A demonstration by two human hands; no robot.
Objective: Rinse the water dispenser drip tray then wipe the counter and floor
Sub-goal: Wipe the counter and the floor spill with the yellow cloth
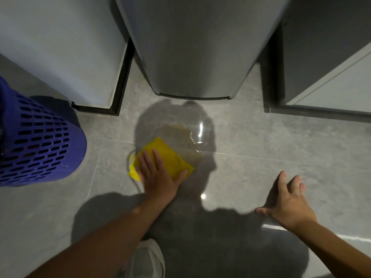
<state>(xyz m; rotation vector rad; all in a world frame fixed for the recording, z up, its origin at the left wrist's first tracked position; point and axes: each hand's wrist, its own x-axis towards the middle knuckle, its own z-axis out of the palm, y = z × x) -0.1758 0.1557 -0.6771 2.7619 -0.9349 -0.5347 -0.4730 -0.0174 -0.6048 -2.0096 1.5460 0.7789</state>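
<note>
A folded yellow cloth point(168, 157) lies flat on the grey tiled floor point(261, 141) in front of the grey water dispenser base point(194, 57). My left hand point(158, 175) presses flat on the cloth's near half, fingers spread. A puddle of water point(192, 135) glistens just beyond and right of the cloth, and a wet streak curves at its left edge. My right hand point(289, 201) hovers over the floor to the right, fingers apart, holding nothing.
A blue perforated plastic basket point(38, 139) stands on the floor at the left. Grey cabinets point(66, 47) flank the dispenser on both sides, the right cabinet point(331, 57) close by. A light-coloured shoe point(148, 259) shows at the bottom centre.
</note>
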